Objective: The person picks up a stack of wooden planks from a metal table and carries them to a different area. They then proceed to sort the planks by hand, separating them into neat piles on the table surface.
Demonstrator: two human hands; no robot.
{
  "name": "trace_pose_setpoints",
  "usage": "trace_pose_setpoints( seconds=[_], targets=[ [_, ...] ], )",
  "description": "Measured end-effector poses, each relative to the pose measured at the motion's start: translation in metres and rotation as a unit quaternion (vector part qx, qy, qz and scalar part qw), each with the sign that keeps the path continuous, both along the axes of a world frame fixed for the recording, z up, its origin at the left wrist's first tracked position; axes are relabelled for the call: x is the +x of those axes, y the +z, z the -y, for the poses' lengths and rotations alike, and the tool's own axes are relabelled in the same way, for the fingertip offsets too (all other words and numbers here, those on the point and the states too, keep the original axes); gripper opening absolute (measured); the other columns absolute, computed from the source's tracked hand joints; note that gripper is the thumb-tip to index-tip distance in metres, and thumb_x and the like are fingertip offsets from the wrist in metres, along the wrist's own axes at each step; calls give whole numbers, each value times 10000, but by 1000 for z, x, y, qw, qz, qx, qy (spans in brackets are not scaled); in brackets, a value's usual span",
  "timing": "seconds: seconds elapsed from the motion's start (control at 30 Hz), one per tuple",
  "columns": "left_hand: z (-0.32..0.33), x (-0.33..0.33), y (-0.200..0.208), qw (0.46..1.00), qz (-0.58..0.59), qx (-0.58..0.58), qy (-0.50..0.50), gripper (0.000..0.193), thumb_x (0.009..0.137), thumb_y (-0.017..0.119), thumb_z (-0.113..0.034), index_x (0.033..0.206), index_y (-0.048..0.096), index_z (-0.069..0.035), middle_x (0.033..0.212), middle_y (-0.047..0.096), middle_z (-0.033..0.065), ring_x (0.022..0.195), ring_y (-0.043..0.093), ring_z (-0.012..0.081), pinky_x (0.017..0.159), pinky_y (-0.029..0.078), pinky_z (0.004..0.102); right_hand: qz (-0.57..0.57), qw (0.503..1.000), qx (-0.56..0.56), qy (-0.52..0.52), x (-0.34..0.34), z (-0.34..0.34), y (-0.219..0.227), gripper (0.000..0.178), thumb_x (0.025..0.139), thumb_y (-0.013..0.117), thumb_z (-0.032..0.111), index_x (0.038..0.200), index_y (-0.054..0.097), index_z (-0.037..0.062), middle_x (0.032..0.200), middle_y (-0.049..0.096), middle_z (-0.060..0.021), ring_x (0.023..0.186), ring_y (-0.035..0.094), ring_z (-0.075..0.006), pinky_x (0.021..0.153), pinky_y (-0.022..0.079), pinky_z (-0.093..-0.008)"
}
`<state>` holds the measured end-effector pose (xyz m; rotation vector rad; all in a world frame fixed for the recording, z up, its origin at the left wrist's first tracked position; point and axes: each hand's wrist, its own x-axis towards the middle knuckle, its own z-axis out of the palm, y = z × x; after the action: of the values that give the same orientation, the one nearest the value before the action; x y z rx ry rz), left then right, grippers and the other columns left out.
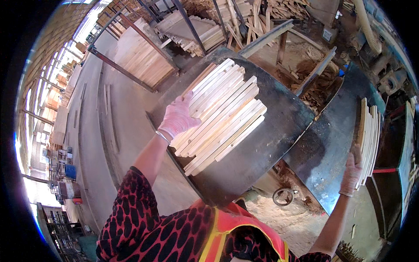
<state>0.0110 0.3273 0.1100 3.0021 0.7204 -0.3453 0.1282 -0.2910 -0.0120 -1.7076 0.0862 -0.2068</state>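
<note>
My left hand (pixel 178 117), in a pale pink glove, lies on the left side of a batch of light wooden strips (pixel 227 115). Its fingers point away from me and its thumb is spread to the right across the wood. The strips lie side by side on a dark metal table (pixel 275 111), their ends uneven. My right hand (pixel 352 172), also gloved, is at the right, against the near left side of a smaller row of wooden strips (pixel 370 135). Its fingers seem stretched along the outer strip; their far side is hard to make out.
A second dark metal surface (pixel 318 153) adjoins the table, with a handwheel (pixel 283 196) below. Metal rails (pixel 266 39) and wood scraps (pixel 314 94) lie beyond. A large wood stack (pixel 144 56) stands far left. Sawdust (pixel 270 222) covers the floor near me.
</note>
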Motion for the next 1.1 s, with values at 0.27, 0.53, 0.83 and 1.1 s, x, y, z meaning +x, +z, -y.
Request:
trace_pose_setpoints(
  seconds=[0.27, 0.53, 0.83, 1.1],
  targets=[
    [83, -62, 26, 987, 122, -79, -61, 1085, 666, 834, -440, 1572, 366, -67, 1413, 530, 260, 1304, 536, 418, 1151, 411, 468, -109, 976, 115, 146, -87, -173, 17, 560, 948, 676, -43, 1488, 540, 8, 1420, 626, -150, 1258, 630, -224, 1096, 493, -355],
    [130, -77, -36, 981, 46, 101, -161, 1066, 779, 736, -661, 1530, 388, 12, 1540, 417, 229, 1418, 419, 382, 1145, 349, 506, -338, 875, 198, 285, -120, -319, 6, 686, 947, 725, 143, 1552, 403, 113, 1159, 634, -52, 934, 623, -155, 796, 537, -302],
    [83, -65, -29, 978, 85, -54, -181, 708, 883, 730, -478, 1392, 520, -33, 1102, 654, 138, 1026, 679, 331, 854, 544, 463, -346, 879, 235, 230, -119, -350, 0, 556, 926, 745, 250, 1409, 481, 170, 1183, 638, -30, 1009, 657, -169, 816, 538, -406],
    [43, -48, -25, 963, 74, -156, -208, 387, 918, 653, -309, 1201, 628, -46, 1102, 677, 164, 1021, 681, 365, 882, 565, 473, -200, 956, -156, 145, -125, -382, 4, 1142, 724, 889, 438, 1574, 293, -39, 1471, 499, -271, 1283, 569, -408, 1087, 465, -439]
  ],
)
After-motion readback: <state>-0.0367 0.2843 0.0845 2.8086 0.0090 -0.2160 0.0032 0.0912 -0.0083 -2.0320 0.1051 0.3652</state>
